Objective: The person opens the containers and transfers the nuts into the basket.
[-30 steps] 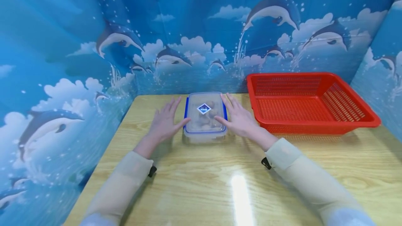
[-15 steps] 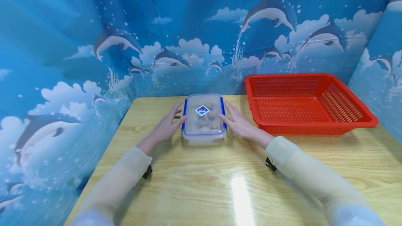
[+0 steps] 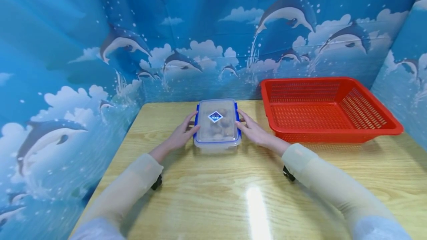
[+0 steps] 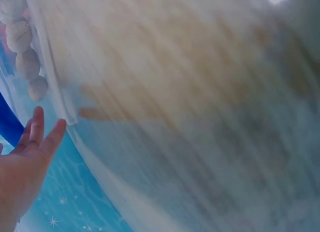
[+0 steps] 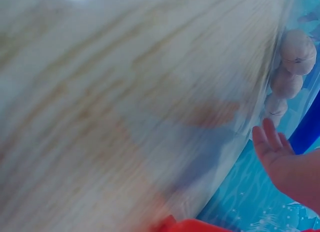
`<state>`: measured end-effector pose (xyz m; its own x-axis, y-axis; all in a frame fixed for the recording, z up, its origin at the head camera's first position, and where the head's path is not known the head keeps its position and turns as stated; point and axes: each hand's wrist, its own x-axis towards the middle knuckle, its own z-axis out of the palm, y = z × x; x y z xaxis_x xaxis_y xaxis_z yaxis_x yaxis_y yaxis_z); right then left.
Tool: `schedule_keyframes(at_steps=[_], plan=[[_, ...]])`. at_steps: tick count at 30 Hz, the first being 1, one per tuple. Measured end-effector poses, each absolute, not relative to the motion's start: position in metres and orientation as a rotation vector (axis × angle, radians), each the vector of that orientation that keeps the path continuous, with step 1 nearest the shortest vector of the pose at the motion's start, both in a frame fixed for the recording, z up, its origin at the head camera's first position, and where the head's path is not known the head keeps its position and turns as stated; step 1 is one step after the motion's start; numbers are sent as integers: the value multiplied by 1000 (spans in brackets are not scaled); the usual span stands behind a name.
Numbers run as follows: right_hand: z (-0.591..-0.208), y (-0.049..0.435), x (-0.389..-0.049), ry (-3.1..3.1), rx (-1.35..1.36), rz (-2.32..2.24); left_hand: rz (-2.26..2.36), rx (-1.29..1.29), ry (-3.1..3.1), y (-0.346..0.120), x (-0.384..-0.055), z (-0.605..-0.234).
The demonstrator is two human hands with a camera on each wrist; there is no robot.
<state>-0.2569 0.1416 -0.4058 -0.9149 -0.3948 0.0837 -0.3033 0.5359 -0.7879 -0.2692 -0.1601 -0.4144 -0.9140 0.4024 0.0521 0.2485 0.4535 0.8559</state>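
Note:
A clear plastic food container (image 3: pixel 216 130) with a blue-rimmed lid lies flat on the wooden table. Blue side latches and a blue-and-white diamond label mark it. Through its wall, the wrist views show several pale, round lumps (image 4: pixel 27 65) whose kind I cannot tell. My left hand (image 3: pixel 180 135) is at the container's left side, fingertips against the latch side and thumb at the lid's edge. At the opposite side, my right hand (image 3: pixel 255 132) touches the edge likewise. Fingers look fairly straight on the left hand (image 4: pixel 25 172) and the right hand (image 5: pixel 292 169) in the wrist views.
To the right of the container stands a red perforated plastic basket (image 3: pixel 310 116). A blue dolphin-print curtain (image 3: pixel 207 29) borders the wooden table (image 3: pixel 207 195) at the back and sides. Light glares off the tabletop near the front.
Both hands have closed in on the container from slightly apart, their fingers drawing together to its sides. The container and basket stay in place; the view shifted slightly.

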Motion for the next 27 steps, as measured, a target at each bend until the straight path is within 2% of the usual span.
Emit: schedule_keyframes(at_steps=[8,27], plan=[[-407,144,-259,2638,-589,-1352,1580,495,2412,-157,-270,-407],[-413,135,-253,2130,-601,-1837,1658,398,2140,-162,-272,-411]])
